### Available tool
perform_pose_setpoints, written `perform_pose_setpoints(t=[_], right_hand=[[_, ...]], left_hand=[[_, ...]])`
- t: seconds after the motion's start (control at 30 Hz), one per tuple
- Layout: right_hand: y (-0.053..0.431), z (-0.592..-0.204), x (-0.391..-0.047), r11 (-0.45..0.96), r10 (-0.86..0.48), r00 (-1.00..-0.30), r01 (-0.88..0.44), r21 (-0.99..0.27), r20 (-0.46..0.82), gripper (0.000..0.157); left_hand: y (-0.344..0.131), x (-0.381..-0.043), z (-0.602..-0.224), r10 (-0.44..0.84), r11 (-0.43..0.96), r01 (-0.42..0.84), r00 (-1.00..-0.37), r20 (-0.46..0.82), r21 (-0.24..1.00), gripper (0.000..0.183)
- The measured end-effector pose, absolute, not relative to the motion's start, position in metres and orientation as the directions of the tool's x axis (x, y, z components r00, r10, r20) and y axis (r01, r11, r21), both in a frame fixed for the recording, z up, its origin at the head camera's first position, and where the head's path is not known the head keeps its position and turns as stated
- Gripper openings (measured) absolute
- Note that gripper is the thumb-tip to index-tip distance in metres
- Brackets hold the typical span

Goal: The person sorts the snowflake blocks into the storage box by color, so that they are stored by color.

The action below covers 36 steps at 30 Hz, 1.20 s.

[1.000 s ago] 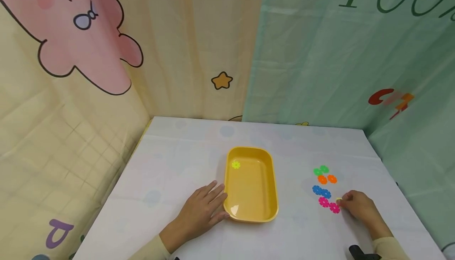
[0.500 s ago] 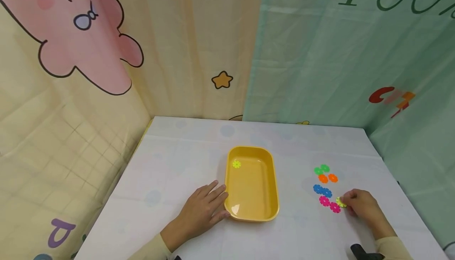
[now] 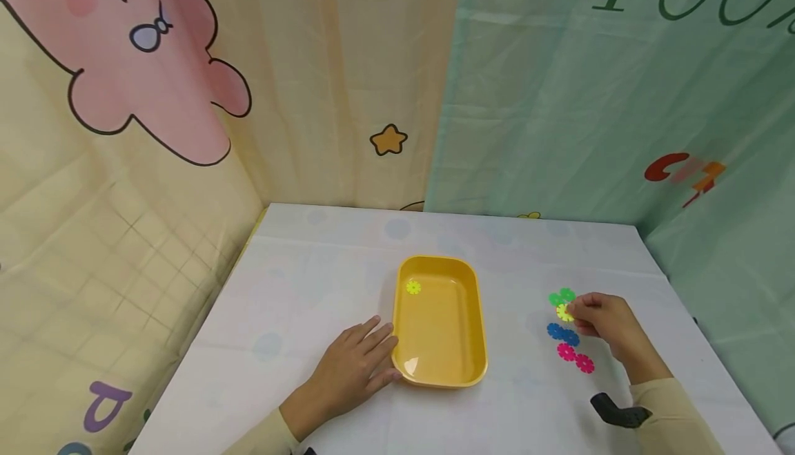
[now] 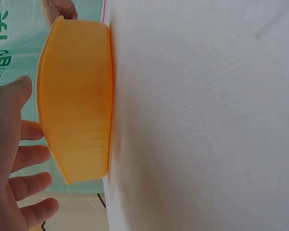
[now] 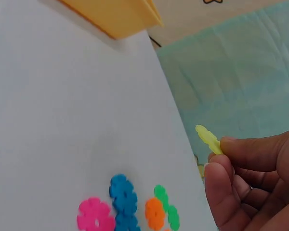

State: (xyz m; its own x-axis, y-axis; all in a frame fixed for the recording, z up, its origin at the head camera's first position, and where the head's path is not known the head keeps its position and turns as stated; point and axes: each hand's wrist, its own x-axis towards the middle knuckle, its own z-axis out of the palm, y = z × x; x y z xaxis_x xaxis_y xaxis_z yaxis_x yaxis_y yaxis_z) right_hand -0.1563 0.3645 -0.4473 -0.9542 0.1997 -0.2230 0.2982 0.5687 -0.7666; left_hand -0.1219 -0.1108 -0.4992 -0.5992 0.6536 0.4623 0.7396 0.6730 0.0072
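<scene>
Pinching a yellow flower-shaped piece between thumb and forefinger, the right hand holds it over the loose pieces on the white table, its other fingers curled inward. From the head, that piece and the fingertips hide the orange pieces behind them; the right wrist view shows one orange piece, plus a sliver of another at the bottom edge. That lower edge also cuts off the pink pieces and the blue pieces, though from the head two of each colour show whole. Two green pieces lie just beyond the held piece, touching or overlapping; which of the two I cannot tell. The left hand is open, fingers extended and slightly spread, gripping nothing, fingertips at the left rim of the yellow tray; how firmly they bear on it is unclear. One other yellow piece lies in the tray near its far left corner. Both wrist views show only the tray's outer walls, so its inside is hidden there, and the right one crops most of it. A black object beside the right sleeve is partly covered by the cuff.
</scene>
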Motion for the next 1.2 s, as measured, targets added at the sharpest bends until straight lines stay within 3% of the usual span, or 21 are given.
perform_pose_setpoints(t=[0.57, 0.9, 1.2], right_hand=[[0.246, -0.411, -0.228, 0.461, 0.019, -0.985, 0.162, -0.873, -0.173, 0.019], [0.184, -0.424, -0.251, 0.459, -0.06, -0.98, 0.142, -0.877, -0.19, 0.011], [0.155, -0.442, -0.259, 0.568, -0.076, -0.978, 0.117, -0.815, -0.193, 0.006]], left_hand=[[-0.112, -0.122, -0.5, 0.651, 0.67, 0.742, -0.594, 0.473, 0.008, 0.055], [-0.114, -0.12, -0.498, 0.652, 0.684, 0.729, -0.611, 0.449, -0.002, 0.056], [-0.121, -0.121, -0.495, 0.643, 0.71, 0.705, -0.642, 0.419, -0.01, 0.058]])
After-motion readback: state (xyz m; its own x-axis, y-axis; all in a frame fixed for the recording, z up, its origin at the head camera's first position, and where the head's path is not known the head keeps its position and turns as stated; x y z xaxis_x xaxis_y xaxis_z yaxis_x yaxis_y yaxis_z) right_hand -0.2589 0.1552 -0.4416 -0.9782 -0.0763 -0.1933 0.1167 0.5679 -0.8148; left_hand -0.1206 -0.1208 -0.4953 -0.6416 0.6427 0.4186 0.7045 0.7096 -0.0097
